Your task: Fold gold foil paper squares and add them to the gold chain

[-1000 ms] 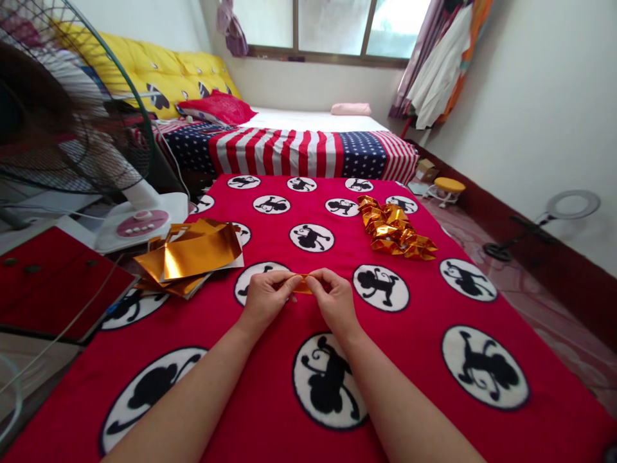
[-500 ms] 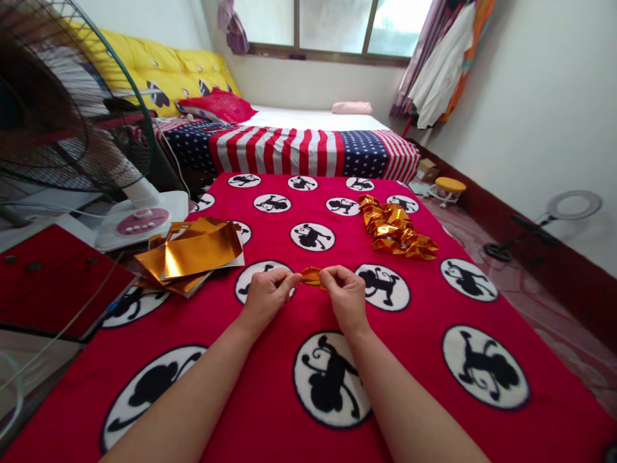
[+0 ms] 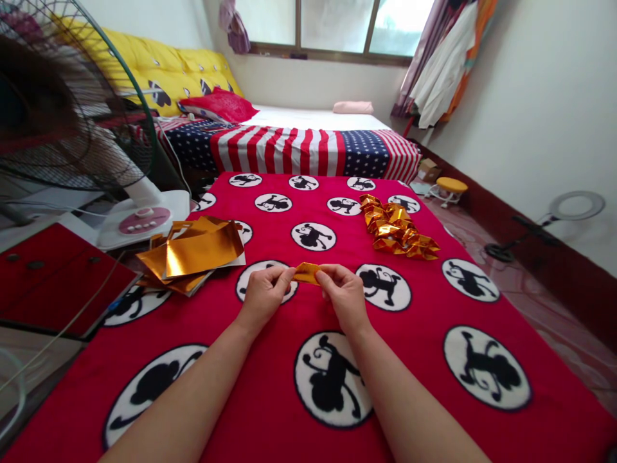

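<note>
A small folded piece of gold foil paper (image 3: 306, 272) is stretched between my two hands, above the red cloth with monkey prints (image 3: 270, 392). My left hand (image 3: 267, 289) pinches its left end between thumb and fingers. At the right end, my right hand (image 3: 343, 292) grips it the same way. To the left lies a loose stack of flat gold foil sheets (image 3: 202, 251), some with white edges showing. Several folded gold foil pieces (image 3: 393, 228) sit in a cluster on the cloth at the far right.
An electric fan (image 3: 139, 206) stands at the left beside a dark red box (image 3: 62, 276). Beyond the cloth is a bed with a flag-patterned cover (image 3: 289, 149). On the floor at right are a yellow stool (image 3: 451, 185) and a ring light (image 3: 576, 204).
The foil piece has turned between my fingers, and a broader flat face of it now shows. Both hands keep their pinch and have barely moved.
</note>
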